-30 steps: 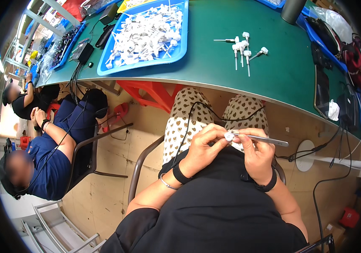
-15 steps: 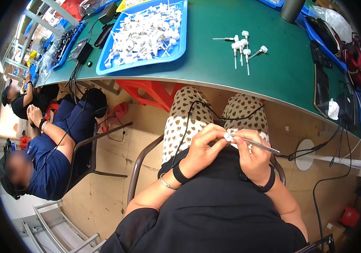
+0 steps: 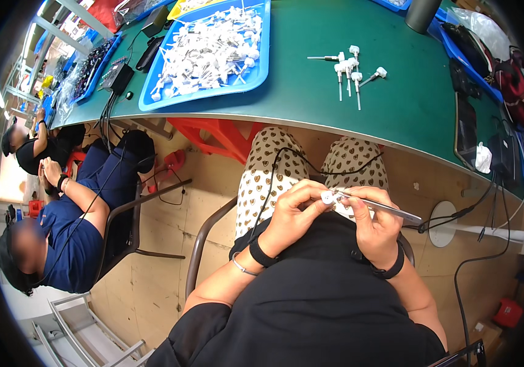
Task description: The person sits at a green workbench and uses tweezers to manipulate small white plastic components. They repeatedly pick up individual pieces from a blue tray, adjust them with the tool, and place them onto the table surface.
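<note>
Over my lap, my left hand [image 3: 295, 215] pinches a small white plastic part [image 3: 327, 197] with a round head between thumb and fingertips. My right hand [image 3: 374, 225] is closed around a pair of slim metal tweezers [image 3: 396, 211]. The tweezers' front end reaches to the white part, while their back end sticks out to the right past my fingers. Whether the tips touch the part or sit in it is too small to tell. Several similar white parts with thin stems [image 3: 352, 73] lie loosely grouped on the green table [image 3: 302, 85] ahead.
A blue tray [image 3: 266, 58] heaped with white parts stands on the table, left of the loose group. Dark cables [image 3: 110, 107] hang over the table edge. At the right are a phone [image 3: 465, 131] and crumpled tissue [image 3: 483, 159]. A co-worker [image 3: 72, 226] sits at the left.
My right hand has moved slightly right, drawing the tweezers a little back from the part. The white part in my left hand shows more of its round head.
</note>
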Motion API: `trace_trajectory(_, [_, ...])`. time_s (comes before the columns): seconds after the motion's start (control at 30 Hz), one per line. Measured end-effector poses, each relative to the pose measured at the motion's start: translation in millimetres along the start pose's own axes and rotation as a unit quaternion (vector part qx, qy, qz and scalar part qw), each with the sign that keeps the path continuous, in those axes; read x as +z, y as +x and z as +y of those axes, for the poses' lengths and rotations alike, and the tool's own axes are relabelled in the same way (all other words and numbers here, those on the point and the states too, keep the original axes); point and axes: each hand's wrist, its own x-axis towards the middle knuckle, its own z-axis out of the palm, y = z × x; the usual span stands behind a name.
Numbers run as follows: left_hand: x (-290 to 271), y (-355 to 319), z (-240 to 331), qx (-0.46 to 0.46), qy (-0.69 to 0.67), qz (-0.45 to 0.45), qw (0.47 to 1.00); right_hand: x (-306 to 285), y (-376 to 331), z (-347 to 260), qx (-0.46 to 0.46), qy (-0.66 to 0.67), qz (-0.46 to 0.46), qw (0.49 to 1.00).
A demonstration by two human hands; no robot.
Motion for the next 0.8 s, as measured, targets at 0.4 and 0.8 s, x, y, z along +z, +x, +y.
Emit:
trace_trajectory(0.4, [0.3, -1.4, -2.2, -0.007, -0.048, -0.005, 0.999, 2.8, 1.8, -2.3, -0.023, -0.008, -0.026, 0.999])
trace_trajectory(0.8, [2.4, -0.6, -4.4, 0.031, 0.006, 0.005, 0.999, 6.3, -1.1, -0.8, -0.039, -0.047, -0.019, 0.998])
